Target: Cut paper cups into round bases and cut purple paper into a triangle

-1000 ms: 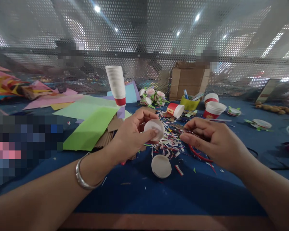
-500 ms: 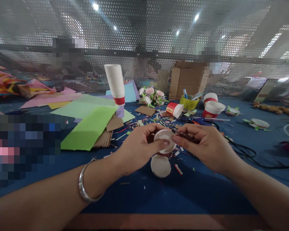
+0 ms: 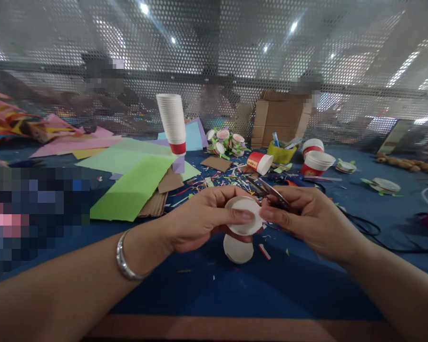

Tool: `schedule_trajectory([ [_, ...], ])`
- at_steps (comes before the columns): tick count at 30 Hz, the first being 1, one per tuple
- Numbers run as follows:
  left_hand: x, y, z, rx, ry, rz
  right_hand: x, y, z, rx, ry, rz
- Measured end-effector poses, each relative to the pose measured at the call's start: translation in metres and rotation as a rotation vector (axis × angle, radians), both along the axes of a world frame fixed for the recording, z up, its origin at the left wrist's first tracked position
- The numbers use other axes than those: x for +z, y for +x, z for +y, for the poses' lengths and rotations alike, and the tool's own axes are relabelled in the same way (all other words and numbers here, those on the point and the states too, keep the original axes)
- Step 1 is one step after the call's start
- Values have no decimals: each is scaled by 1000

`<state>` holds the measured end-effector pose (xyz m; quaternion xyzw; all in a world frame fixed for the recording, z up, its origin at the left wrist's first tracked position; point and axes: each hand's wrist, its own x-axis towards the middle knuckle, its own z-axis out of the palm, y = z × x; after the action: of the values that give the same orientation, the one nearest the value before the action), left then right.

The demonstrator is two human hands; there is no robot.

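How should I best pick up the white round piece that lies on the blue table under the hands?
Probably by its rim, from above and from the near side. The white round piece lies flat and low on the blue table, so pinch two opposite edges. The left hand, holding a small white cup, hovers over its far edge.

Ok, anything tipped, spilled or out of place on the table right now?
Yes: a red-and-white cup lies on its side near the yellow tub, paper scraps are strewn around it, and the tall cup stack appears to lean.
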<state>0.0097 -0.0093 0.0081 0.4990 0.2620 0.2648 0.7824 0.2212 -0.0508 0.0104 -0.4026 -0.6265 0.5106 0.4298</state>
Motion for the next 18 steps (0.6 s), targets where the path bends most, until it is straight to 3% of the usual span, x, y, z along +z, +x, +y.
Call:
schedule_trajectory([
  [6, 1, -2, 2, -83, 64, -22, 1, 0, -2, 39, -39, 61],
  [11, 5, -2, -3, -93, 73, -71, 4, -1, -3, 45, -40, -18],
  [18, 3, 4, -8, 175, 92, -50, 10, 0, 0, -155, 214, -312],
])
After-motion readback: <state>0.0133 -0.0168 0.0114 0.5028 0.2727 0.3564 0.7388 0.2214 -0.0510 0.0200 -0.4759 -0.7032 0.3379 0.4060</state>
